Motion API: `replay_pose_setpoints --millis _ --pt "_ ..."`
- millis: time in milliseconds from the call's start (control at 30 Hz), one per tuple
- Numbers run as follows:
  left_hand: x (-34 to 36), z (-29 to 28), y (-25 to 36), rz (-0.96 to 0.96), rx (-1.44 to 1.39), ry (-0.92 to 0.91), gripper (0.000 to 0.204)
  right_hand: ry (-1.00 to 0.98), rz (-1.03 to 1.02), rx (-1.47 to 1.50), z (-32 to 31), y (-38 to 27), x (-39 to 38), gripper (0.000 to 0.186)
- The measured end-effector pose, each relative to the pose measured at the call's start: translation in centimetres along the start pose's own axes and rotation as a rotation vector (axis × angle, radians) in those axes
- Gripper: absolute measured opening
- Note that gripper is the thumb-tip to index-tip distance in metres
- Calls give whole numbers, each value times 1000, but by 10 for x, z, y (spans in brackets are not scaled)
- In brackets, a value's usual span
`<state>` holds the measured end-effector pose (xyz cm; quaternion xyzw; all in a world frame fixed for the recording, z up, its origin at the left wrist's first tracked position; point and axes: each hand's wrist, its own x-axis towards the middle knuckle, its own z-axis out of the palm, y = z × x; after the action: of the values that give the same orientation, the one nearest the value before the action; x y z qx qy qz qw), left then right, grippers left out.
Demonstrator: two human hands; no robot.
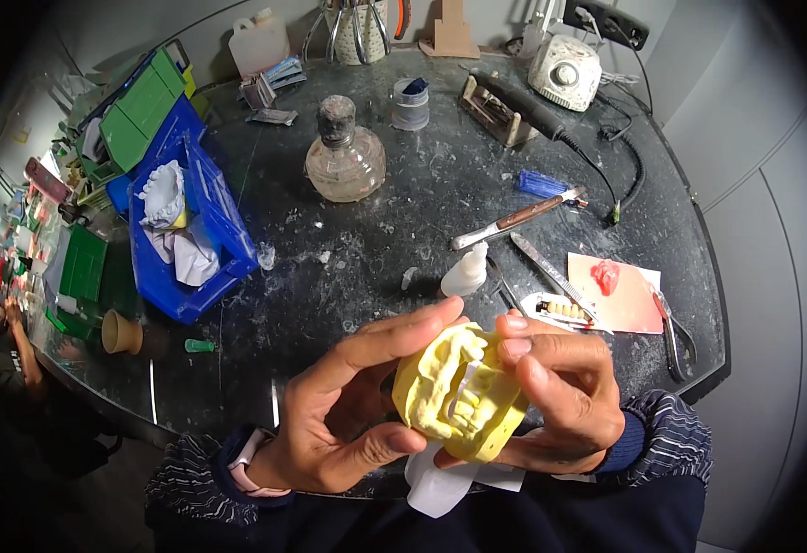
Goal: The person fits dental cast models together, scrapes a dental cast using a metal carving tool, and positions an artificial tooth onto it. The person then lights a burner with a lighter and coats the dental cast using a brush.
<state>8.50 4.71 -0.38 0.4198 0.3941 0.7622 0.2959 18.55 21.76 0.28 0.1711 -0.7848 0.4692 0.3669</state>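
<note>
A yellow dental cast [435,387], with a row of teeth and a narrow white strip beside them, is held between both hands near the desk's front edge. My left hand [329,424] grips its left side, fingertips at the top and thumb at the lower left. My right hand [569,396] grips the right side with fingers curled over it. White paper [431,484] lies beneath. Just beyond are a white squeeze bottle [463,272], a tooth shade piece [565,309], a steel instrument [541,263], a wooden-handled knife [523,214] and a pink sheet [634,300] bearing a red lump.
Left are a blue bin [219,249] with a white cast, green bins [131,111] and a beige cup [122,332]. Behind are a glass burner [343,166], a handpiece stand [505,120] and white control unit [565,74]. Pliers [675,350] lie right. A person [11,346] is far left.
</note>
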Motion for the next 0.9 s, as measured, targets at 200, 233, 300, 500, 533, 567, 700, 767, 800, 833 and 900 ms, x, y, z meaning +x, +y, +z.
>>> replay_pose_setpoints --millis 200,233,300,500,533,567,700,767,800,833,900 --pt "0 -6 -3 72 -18 -91 53 33 -12 136 3 5 -3 46" --pt "-1 -6 -3 95 -30 -103 52 34 -15 134 3 5 -4 46" --pt "-3 -2 -2 80 -83 -68 47 3 -99 145 3 6 -5 44" --pt "-2 -5 0 -3 -101 -64 45 -139 -211 12 -8 7 0 44" --pt "-4 11 6 -95 -252 124 49 -94 -247 -2 -4 9 -1 44" --pt "-4 9 6 -94 -249 127 49 -49 -282 -16 0 10 -3 44" --pt "-2 -10 -3 -13 -137 -116 58 23 -328 -29 7 14 -5 45" --pt "-2 -12 -4 39 -125 -176 60 14 -330 -26 5 12 -3 45" --pt "-3 -10 -3 40 -122 -175 60 14 -332 -24 6 11 -3 45" --pt "-5 -8 -2 16 -119 -137 65 29 -297 -34 7 9 -3 45" --pt "-6 -5 -3 -9 -117 -102 70 47 -262 -48 3 6 -2 44"
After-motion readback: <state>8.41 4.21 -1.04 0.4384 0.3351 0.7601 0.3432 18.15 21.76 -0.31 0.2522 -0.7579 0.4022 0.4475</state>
